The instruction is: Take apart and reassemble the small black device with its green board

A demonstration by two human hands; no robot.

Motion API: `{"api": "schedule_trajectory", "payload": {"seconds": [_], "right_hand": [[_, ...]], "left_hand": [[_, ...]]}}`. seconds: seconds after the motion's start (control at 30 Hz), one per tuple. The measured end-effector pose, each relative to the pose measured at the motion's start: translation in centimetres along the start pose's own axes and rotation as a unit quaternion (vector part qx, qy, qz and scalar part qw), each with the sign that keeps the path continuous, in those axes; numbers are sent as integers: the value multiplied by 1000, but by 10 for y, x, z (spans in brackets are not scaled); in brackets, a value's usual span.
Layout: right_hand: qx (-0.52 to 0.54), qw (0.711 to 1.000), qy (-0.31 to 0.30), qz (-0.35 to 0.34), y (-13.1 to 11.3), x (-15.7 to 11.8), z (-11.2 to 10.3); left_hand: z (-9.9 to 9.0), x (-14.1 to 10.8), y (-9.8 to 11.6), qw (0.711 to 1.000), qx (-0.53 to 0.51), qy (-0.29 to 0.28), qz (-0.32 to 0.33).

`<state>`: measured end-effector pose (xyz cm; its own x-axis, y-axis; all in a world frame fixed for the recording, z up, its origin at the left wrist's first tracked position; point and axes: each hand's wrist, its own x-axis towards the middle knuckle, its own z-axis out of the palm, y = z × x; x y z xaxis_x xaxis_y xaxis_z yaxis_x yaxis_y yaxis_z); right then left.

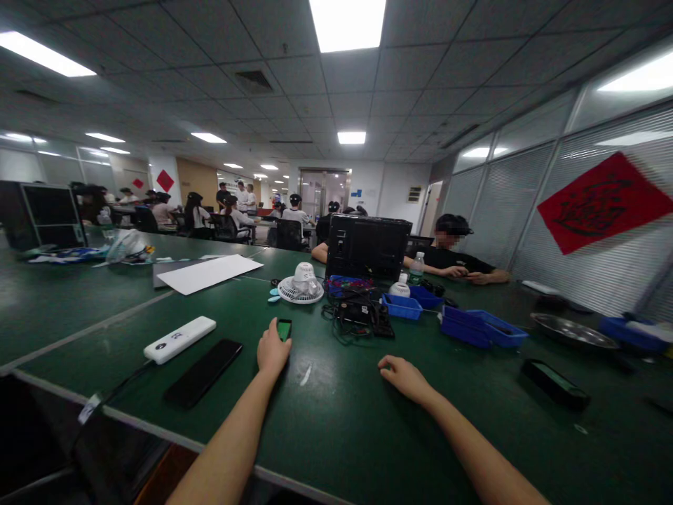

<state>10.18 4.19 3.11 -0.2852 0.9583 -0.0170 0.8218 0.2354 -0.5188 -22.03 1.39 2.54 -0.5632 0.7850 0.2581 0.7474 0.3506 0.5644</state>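
My left hand (273, 349) is closed around the near-left side of a small dark-edged rectangular object with a green face (284, 330), which is at the green table top. Whether it is a phone or another device I cannot tell. My right hand (406, 379) rests on the table to the right, fingers loosely bent and a little apart, with nothing in them. Left of my left hand lie a black phone-like slab (204, 373) and a long white device (180, 339) with a cable. Beyond the hands sits a white fan part (301, 287).
A black monitor or case (369, 247) stands behind tangled black cables and an adapter (353, 311). Blue bins (402, 306), a metal dish (574, 331) and a black case (555, 384) lie rightward. White sheets (210, 273) lie left. A co-worker (452, 259) sits across the table.
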Motion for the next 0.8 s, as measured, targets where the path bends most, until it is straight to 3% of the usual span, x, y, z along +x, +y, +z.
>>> {"api": "schedule_trajectory", "payload": {"seconds": [0.07, 0.13, 0.27, 0.4, 0.63, 0.8], "right_hand": [[-24, 998, 63, 3, 5, 0, 7], [-18, 996, 83, -3, 12, 0, 11], [60, 995, 59, -45, 24, 1, 11], [130, 990, 54, -19, 28, 2, 8], [145, 988, 43, -18, 26, 0, 8], [144, 988, 49, -18, 22, -3, 7]], "left_hand": [[0, 1, 0, 1000, -5, -3, 3], [0, 2, -1, 1000, -15, -4, 5], [0, 2, -1, 1000, -26, -4, -1], [-2, 1, -1, 999, -37, -3, -6], [-2, -2, 2, 999, -50, -14, -7], [3, -19, 19, 998, -44, -36, 22]]}}
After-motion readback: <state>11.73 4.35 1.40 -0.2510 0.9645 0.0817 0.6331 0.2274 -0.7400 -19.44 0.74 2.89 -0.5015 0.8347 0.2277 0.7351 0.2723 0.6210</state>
